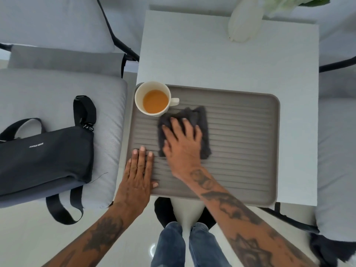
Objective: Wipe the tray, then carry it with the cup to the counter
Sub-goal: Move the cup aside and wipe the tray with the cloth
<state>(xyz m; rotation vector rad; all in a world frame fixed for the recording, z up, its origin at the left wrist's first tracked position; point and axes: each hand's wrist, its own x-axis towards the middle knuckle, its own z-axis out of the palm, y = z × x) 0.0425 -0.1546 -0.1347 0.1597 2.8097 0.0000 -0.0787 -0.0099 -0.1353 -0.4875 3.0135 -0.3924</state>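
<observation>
Tray (240,132): on table (212,60), wiping under way. Your right hand (183,147) pressed dark cloth (204,128) flat, fingers spread; your left hand (137,170) lay flat, bracing the near-left corner. Cup (154,98), part-full, stood far-left on tray. Carrying to counter remained.

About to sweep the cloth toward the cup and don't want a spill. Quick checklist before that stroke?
1. Left hand flat on tray, steadying it: ok.
2. Right hand pressing the dark cloth flat: ok.
3. Gap between cloth and cup: not ok, they nearly touch.
4. Cup upright, with liquid: ok.
5. Tray fully on table: not ok, near edge overhangs.
</observation>
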